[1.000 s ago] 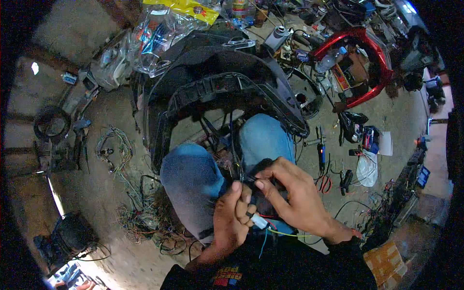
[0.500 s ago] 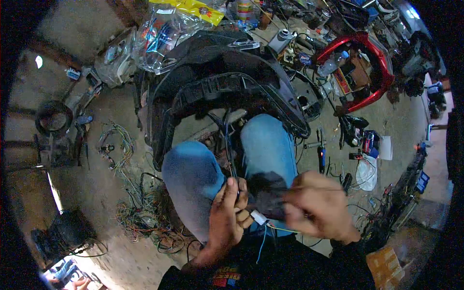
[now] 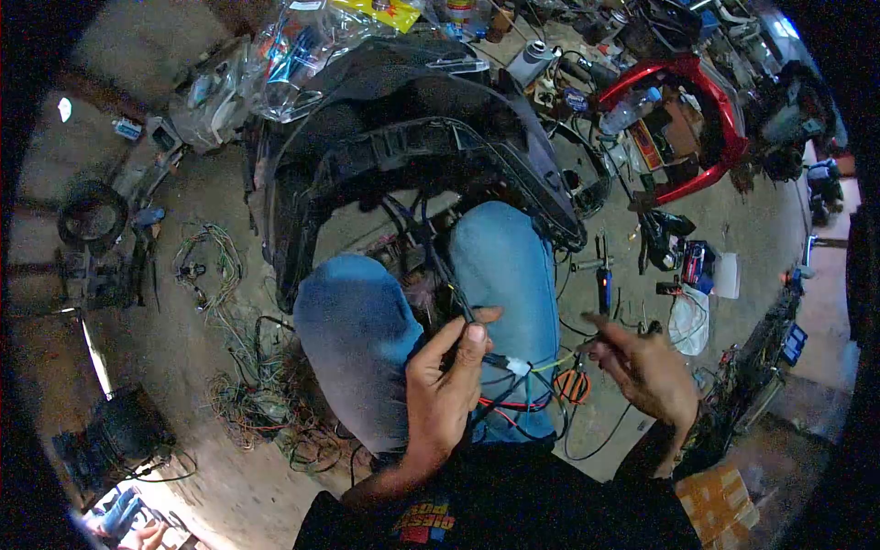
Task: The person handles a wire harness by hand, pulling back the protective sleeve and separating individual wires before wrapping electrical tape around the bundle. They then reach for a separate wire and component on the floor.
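The left hand (image 3: 445, 390) was shut tight on a bunch of thin wires (image 3: 500, 403), low in the middle of the frame, over two knees in blue jeans (image 3: 362, 339). A small white plug (image 3: 519, 367) stuck out just past its thumb. The right hand (image 3: 649, 368) was off to the right with its fingers spread. It held nothing that I could see and did not touch the plug.

The wires were loose and crossed over each other. I think one could snag and pull out of the plug. The plug could also slip down into the dark gap between the knees, since only one hand held it.

There was no worktop. The person sat on a dusty grey floor (image 3: 220, 192). At the lower left lay a messy heap of old wires (image 3: 238, 403). In the upper middle stood a big black plastic shell (image 3: 412, 137). At the upper right was a red curved part (image 3: 706, 101), and below it lay some tools (image 3: 605, 284) and a white bag (image 3: 687, 321).
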The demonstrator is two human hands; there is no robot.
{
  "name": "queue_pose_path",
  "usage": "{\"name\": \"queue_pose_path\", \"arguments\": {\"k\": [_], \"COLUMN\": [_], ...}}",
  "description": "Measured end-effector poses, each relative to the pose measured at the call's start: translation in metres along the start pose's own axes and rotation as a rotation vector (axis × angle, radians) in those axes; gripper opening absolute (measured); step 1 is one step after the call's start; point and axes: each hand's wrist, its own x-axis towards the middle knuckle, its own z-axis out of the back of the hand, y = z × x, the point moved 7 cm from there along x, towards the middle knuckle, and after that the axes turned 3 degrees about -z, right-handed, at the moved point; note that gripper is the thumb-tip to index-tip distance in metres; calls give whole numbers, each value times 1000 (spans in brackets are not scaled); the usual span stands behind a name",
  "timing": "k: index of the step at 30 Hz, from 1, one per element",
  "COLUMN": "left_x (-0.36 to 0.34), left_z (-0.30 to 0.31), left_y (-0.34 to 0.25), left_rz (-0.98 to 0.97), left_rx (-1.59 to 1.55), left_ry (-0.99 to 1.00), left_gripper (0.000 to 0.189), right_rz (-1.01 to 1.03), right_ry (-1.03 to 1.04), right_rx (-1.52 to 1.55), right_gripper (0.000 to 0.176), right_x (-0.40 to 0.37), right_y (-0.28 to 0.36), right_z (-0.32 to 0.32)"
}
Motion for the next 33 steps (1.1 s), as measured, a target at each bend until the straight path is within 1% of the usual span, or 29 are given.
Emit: {"name": "queue_pose_path", "arguments": {"k": [3, 4, 7, 8, 11, 14, 17, 20, 23, 26, 29, 33], "left_x": [2, 2, 4, 4, 5, 6, 6, 8, 14, 21, 22, 22], "left_z": [-1, -1, -2, -2, -3, -2, -1, 2, 7, 10, 11, 11], "left_y": [-2, -2, -6, -7, -9, -9, -4, -1, 2, 6, 10, 6], "left_rz": [28, 40, 45, 44, 37, 31, 20, 8, -66, -168, -200, -187], "left_rx": [-15, -25, -25, -29, -27, 21, 64, 47, 69, 146, 193, 198], "left_ry": [5, 5, 50, 53, 57, 58, 56, 39, -10, -27, -25, -55], "left_gripper": [35, 35, 34, 33, 34, 34, 34, 33, 33, 34, 33, 28], "right_rz": [105, 138, -23, 52, 40, 16, 158, 125, 174, 316, 296, 398], "right_ry": [89, 33, -60, -203, -162, -100, -269, -156, -224, -382, -311, -290], "right_rx": [-198, -212, -43, -246, 2, 128, 133, 101, -75, -78, 295, 370], "right_gripper": [23, 19, 22, 28, 38, 45, 40, 33, 25, 20, 17, 18], "right_x": [6, 10, 29, 33, 36, 32, 29, 38, 41, 35, 29, 36], "right_y": [-20, -27, -43, -35, -17, -4, 5, -8, -11, 11, 42, 88], "right_z": [-18, -20, -12, -6, 2, 1, 1, -13, -13, 2, 13, 2]}}
